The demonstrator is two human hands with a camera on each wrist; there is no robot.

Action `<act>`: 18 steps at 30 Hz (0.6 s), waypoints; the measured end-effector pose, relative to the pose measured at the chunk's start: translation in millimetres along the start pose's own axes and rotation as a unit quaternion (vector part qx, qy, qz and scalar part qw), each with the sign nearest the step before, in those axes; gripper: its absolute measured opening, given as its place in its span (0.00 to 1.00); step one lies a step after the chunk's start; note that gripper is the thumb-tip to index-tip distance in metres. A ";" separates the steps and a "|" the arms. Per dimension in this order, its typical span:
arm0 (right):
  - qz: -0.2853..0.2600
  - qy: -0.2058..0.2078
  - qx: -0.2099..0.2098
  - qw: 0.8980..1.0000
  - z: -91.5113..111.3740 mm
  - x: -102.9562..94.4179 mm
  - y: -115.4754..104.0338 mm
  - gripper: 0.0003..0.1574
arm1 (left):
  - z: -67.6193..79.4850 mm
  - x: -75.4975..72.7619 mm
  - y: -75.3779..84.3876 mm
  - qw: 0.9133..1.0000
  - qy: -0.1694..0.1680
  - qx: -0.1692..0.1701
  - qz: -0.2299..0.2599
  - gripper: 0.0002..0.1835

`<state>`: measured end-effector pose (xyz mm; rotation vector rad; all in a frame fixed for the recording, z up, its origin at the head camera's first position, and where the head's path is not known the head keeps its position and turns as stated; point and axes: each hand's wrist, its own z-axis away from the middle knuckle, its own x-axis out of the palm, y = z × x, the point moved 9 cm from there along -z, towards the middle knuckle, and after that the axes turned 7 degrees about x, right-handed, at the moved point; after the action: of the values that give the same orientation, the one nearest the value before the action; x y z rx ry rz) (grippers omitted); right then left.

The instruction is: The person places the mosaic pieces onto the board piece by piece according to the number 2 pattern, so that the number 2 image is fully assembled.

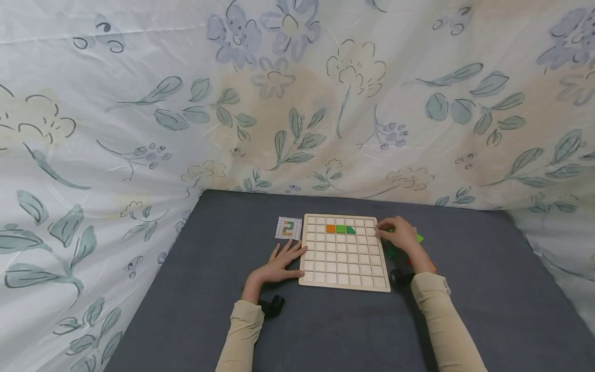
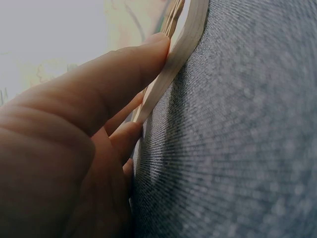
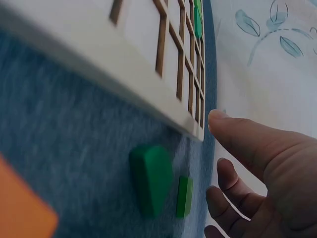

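A wooden grid board lies on the dark table. In its upper rows sit an orange square tile, a light green tile and a dark green tile with a cut corner, side by side. My left hand rests against the board's left edge, fingers spread; its thumb touches the rim in the left wrist view. By the upper right corner is my right hand, thumb extended and fingers loosely bent, with nothing visible between them. Below it lie a dark green piece and a smaller green piece.
A small printed card with a coloured grid pattern lies left of the board. Right of the board, partly under my right arm, are more loose pieces, among them a light green one and an orange one. A flowered curtain hangs behind the table.
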<state>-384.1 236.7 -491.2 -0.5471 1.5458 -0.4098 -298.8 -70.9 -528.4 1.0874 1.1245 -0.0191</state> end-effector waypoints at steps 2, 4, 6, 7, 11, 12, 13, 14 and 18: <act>0.005 0.003 0.006 1.000 1.1 -1.9 4.2 0.13 | 0.0 0.5 -0.2 1.000 -0.001 0.000 0.000 0.38; 0.010 0.004 0.013 1.000 2.1 -3.4 8.5 0.14 | 0.0 1.4 -1.1 1.000 -0.002 -0.001 -0.002 0.38; 0.020 0.004 0.022 1.000 3.3 -5.2 13.2 0.14 | 0.1 2.6 -2.2 1.000 -0.003 -0.002 -0.004 0.38; 0.024 0.004 0.025 0.999 3.9 -6.4 15.3 0.14 | 0.2 3.1 -2.7 1.000 -0.004 -0.002 -0.003 0.38; 0.033 0.009 0.038 0.999 7.2 -12.0 22.2 0.14 | 0.0 3.6 -3.6 1.000 -0.002 -0.003 0.000 0.38; 0.034 0.011 0.040 0.999 8.1 -13.4 23.5 0.15 | -0.1 3.6 -3.7 1.000 -0.002 -0.002 0.001 0.38; 0.035 0.012 0.043 0.998 8.9 -14.4 25.0 0.15 | -0.2 3.4 -3.7 1.000 -0.002 -0.002 0.001 0.38; 0.037 0.013 0.046 0.998 9.6 -15.2 26.9 0.16 | -0.4 3.3 -3.7 1.000 -0.002 -0.002 0.000 0.38; 0.045 0.015 0.061 0.997 12.0 -17.7 35.6 0.18 | -0.9 2.5 -3.3 1.000 -0.003 -0.002 -0.003 0.38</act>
<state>-375.3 276.9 -497.6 -0.3766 1.5570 -0.4411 -299.9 -70.8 -532.5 1.0791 1.1220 -0.0256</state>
